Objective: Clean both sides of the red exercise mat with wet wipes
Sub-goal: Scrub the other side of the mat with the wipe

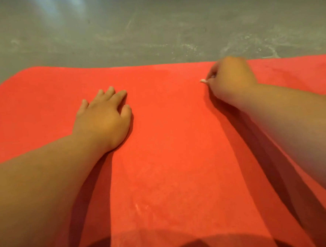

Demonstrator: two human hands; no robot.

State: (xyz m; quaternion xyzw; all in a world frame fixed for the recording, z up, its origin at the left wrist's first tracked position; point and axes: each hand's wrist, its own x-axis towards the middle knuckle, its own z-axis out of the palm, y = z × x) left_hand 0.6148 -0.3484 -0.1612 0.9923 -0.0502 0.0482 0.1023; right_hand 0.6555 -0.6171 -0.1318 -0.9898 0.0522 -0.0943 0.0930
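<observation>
Head view: flat red mat, faint whitish smears

A grey floor fills the top of the frame. Pale smears mark its upper right — soft glare at upper left.

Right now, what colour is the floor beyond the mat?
Grey, with pale whitish smears; the floor shows best in the head view, beyond the red mat.

You are kneeling over the red exercise mat, which is lying flat and unrolled, while what seems to be a bunched white wet wipe is peeking from your curled right hand near its far edge.
</observation>
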